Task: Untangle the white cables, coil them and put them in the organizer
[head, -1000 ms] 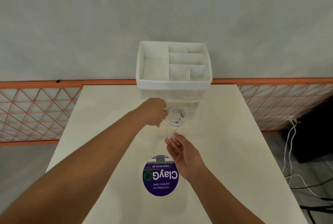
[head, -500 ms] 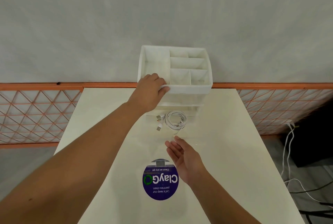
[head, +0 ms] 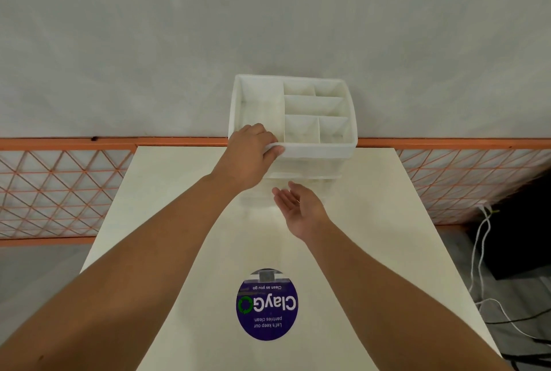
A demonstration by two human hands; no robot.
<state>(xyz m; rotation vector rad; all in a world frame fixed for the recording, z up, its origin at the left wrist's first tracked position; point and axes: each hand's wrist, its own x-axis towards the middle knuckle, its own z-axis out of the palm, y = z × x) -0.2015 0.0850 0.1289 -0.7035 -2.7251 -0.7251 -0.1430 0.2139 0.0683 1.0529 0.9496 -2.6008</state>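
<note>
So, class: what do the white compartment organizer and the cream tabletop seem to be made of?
White compartment organizer: probably plastic, matte on top; thin moulded dividers, and the lower drawer section looks translucent. Cream tabletop: likely laminate or coated board, smooth with a faint sheen; no grain shows.

The white plastic compartmented organizer (head: 325, 148) stands at the far edge of the cream rectangular table (head: 372, 221), its open top compartments unobstructed from above. The left hand (head: 249, 159) grips its near-left rim; the open right hand (head: 298, 206) hovers just before its front. Table either side of it lies bare.
</note>
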